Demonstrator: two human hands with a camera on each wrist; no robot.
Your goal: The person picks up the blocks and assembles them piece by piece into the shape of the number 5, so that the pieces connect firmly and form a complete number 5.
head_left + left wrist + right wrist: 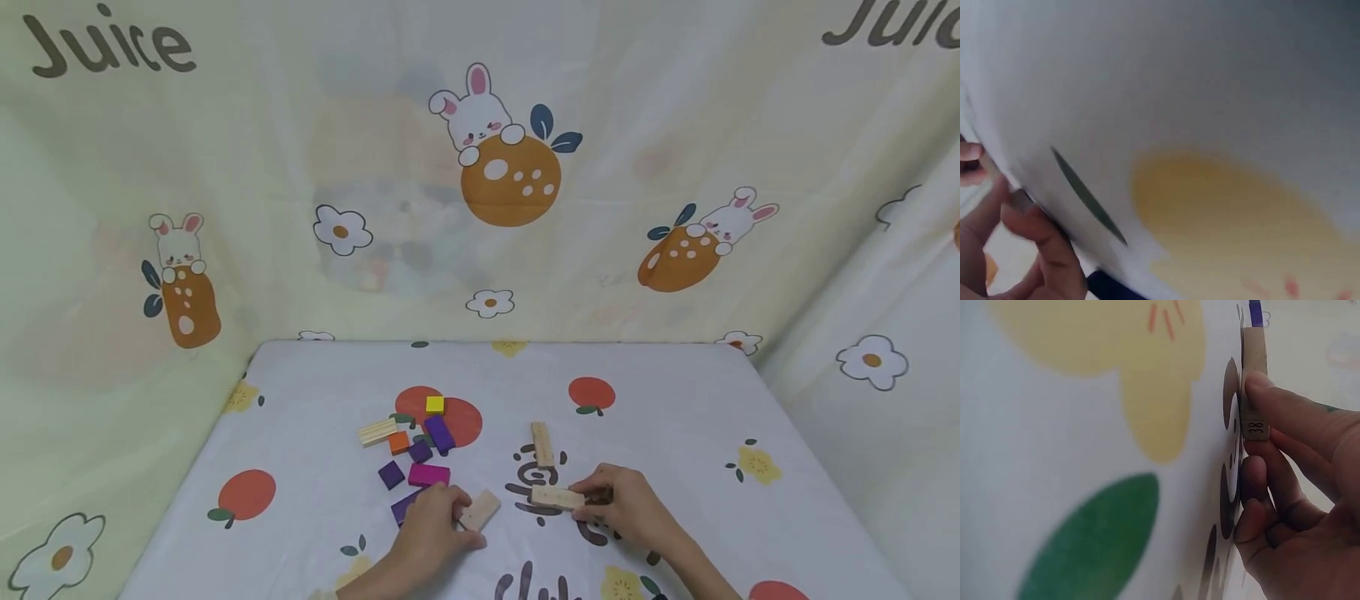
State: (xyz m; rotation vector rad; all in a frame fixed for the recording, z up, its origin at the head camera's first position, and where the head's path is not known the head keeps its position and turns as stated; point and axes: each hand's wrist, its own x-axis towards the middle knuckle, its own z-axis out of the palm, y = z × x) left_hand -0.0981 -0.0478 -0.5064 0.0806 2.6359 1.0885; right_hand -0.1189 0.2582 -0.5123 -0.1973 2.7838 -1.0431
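While my right fingers (592, 481) pinch a pale block (552, 497) nearside of the loose plank (542, 444) — left fingers (453, 493) pinching another block (483, 507) leftward of it — go light, ends only.

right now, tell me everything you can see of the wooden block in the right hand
The wooden block is a long, straight-edged rectangular piece, pale tan and unpainted-looking. In the right wrist view, a dark "38" shows near its gripped end. The right hand pinches its right end as the head camera sees it, leaving the other end free and pointing left. It lies roughly crosswise over dark printed marks on the white tablecloth; whether it rests fully on the cloth is hard to tell.
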